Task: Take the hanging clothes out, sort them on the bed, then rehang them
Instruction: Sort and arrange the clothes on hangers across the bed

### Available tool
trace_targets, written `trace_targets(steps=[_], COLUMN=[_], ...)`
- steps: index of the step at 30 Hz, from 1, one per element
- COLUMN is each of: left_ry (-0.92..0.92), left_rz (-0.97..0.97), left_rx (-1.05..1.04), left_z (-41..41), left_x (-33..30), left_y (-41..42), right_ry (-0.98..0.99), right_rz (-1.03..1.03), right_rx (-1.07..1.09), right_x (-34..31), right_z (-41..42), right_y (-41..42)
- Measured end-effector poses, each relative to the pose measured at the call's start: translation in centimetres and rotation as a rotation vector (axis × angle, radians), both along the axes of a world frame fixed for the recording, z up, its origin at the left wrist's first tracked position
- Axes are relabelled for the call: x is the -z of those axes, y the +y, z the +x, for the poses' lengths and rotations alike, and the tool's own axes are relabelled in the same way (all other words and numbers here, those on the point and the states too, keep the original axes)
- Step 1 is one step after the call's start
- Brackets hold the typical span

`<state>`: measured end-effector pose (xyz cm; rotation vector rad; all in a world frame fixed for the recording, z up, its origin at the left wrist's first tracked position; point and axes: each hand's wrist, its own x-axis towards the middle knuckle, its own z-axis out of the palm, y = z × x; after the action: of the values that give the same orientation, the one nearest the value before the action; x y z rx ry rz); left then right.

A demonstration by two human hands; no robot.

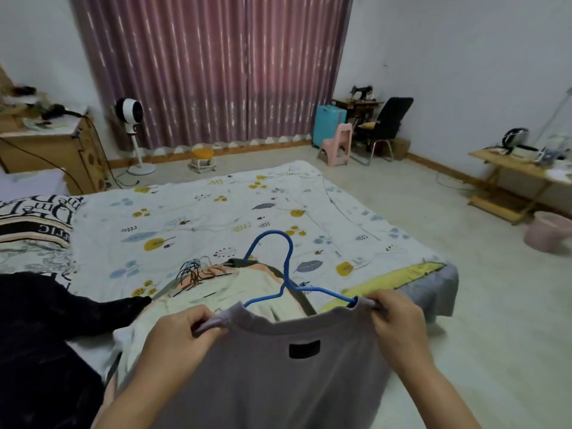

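Lilac shirt (pixel 278 360) fills the lower centre of the frame — your left hand (pixel 182 332) and right hand (pixel 396 320) each pinch its collar, a blue hanger (pixel 286 274) half-threaded through the neck, above the bed (pixel 216 209).

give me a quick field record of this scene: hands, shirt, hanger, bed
left hand: grips the shirt's collar edge
right hand: pinches the shirt's shoulder and the hanger's end
shirt: mauve, held up at the bed's edge
hanger: blue, one arm inside the neck
bed: leaf-print cover, a clothes pile lying on it
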<state>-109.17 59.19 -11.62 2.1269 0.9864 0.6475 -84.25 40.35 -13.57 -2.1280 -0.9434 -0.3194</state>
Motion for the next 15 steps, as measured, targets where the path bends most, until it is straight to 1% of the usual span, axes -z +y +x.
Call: trace_targets(steps=[6,10,15], left_ry=[0.011,0.012,-0.002], left_rz=[-0.005,-0.015,-0.041], left_rx=[0.038,0.040,0.063], left_z=[7.4,12.9,19.0], left_x=[-0.3,0.1,1.2], left_y=[-5.7,-9.3,-12.7], right_ry=[0.019,0.031,0.023], right_rz=[-0.023,-0.068,-0.059], right_rx=[0.115,0.130,0.119], right_x=[-0.1,-0.1,-0.3], right_z=[6.1,11.3,17.4], right_y=[-6.9,-10.9,-14.4])
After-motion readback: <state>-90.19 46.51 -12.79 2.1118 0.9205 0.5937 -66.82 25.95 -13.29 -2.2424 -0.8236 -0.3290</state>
